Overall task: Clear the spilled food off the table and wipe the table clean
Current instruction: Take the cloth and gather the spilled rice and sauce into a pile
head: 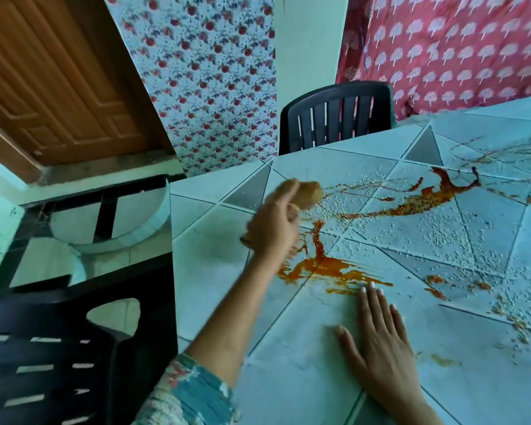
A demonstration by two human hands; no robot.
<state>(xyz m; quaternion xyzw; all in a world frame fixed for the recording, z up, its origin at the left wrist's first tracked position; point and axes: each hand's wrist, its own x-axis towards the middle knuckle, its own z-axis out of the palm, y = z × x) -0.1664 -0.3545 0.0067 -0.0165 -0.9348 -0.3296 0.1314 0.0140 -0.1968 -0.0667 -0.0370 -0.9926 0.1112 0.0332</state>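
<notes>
Grips a blurred brown wad (pixel 310 194) in the left hand (pixel 273 228) beside the orange sauce (pixel 417 202) and scattered rice (pixel 442 237); rests the right hand (pixel 377 342) flat, fingers (pixel 369 302) straight, on the tabletop (pixel 215 280).

Table (pixel 215 271): pale top, printed with a tile pattern of thin dark lines and grey triangles.

Sauce (pixel 423 199): orange-red, one long smear across the middle. A second puddle (pixel 328 269) sits nearer, joined to the first by a thin streak. Small blotches (pixel 436 289) lie to the right, with faint thin trails (pixel 503 151) at the far side.

Rice grains (pixel 442 234): white, scattered thickly over the middle and right, through and around the sauce.

Right hand (pixel 380 342): flat on the top, fingertips just beside the near puddle.

Left hand (pixel 273 228): grips a tan pad (pixel 307 194) at the smear's left end. It is blurred, so contact with the table is unclear.
</notes>
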